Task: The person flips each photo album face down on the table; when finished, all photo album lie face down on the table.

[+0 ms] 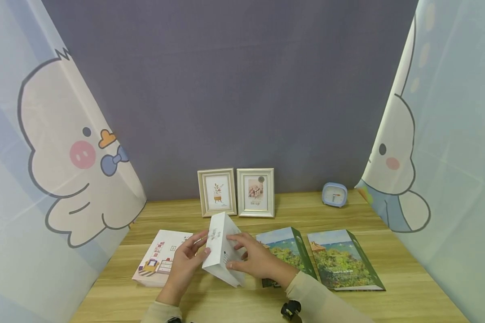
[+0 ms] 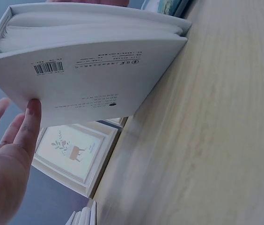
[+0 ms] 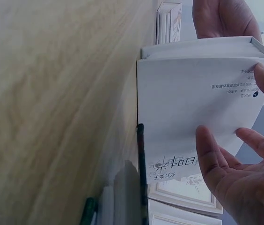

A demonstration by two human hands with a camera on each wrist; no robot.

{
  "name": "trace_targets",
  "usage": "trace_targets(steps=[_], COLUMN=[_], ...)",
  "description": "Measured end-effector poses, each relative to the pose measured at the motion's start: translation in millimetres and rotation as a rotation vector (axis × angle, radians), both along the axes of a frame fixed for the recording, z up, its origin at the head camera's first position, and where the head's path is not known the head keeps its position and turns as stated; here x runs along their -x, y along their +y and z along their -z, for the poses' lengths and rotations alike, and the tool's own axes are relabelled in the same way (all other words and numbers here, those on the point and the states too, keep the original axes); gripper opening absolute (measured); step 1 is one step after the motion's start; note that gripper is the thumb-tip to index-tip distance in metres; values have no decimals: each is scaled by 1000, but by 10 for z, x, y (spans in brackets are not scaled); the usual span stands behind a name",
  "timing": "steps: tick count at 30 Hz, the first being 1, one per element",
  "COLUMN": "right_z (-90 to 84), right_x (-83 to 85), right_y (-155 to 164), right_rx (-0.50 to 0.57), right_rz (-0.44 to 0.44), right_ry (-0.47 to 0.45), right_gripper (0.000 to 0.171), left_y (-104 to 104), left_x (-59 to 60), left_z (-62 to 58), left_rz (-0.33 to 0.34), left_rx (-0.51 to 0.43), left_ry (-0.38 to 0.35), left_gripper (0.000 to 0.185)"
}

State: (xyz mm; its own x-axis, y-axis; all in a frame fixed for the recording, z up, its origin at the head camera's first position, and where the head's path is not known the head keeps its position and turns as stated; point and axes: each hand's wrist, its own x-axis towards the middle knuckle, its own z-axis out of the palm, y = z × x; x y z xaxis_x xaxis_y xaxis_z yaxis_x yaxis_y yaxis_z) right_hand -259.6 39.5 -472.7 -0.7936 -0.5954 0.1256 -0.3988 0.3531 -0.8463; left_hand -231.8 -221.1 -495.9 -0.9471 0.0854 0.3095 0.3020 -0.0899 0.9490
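A: From the head view, what's in hand?

B: A white book (image 1: 223, 251), standing tilted on the table (image 1: 408, 287) between both hands. The left hand (image 1: 186, 264) grips its left edge, thumb on the cover; the right hand (image 1: 256, 258) lies on its right face with fingers spread.

A: Around them?

B: A pink album (image 1: 158, 260) just left of the left hand, 2 green albums (image 1: 339, 260) right of the right hand, 2 frames (image 1: 236, 192) beyond both.

A: Left wrist?

B: Thumb (image 2: 29, 124) pressed on the book's (image 2: 99, 79) barcode side, other fingers fairly straight.

A: Right wrist?

B: Fingers (image 3: 211, 157) wide and flat on the cover (image 3: 188, 117); the left hand (image 3: 223, 18) shows past the book.
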Motion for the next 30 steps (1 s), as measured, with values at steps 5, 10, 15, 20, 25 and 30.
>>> trace_targets(steps=[5, 10, 15, 20, 25, 30], right_z=[-11, 2, 24, 9, -17, -27], right_x=[-8, -3, 7, -4, -20, -22], right_y=[-9, -15, -8, 0, 6, -8], right_rx=[45, 78, 104, 117, 122, 145], right_rz=[-15, -22, -30, -39, -50, -48], right_ry=[-22, -31, -37, -36, -20, -23], right_gripper=[77, 78, 79, 82, 83, 84], left_y=[0, 0, -11, -34, -50, -51], left_x=[-16, -23, -30, -31, -13, 1], left_z=[-22, -22, -32, -33, -24, -15], left_rz=[38, 58, 117, 174, 204, 245], left_rx=[-25, -43, -43, -50, -59, -64], left_ry=[54, 65, 108, 144, 162, 175], left_gripper=[55, 55, 56, 58, 57, 58])
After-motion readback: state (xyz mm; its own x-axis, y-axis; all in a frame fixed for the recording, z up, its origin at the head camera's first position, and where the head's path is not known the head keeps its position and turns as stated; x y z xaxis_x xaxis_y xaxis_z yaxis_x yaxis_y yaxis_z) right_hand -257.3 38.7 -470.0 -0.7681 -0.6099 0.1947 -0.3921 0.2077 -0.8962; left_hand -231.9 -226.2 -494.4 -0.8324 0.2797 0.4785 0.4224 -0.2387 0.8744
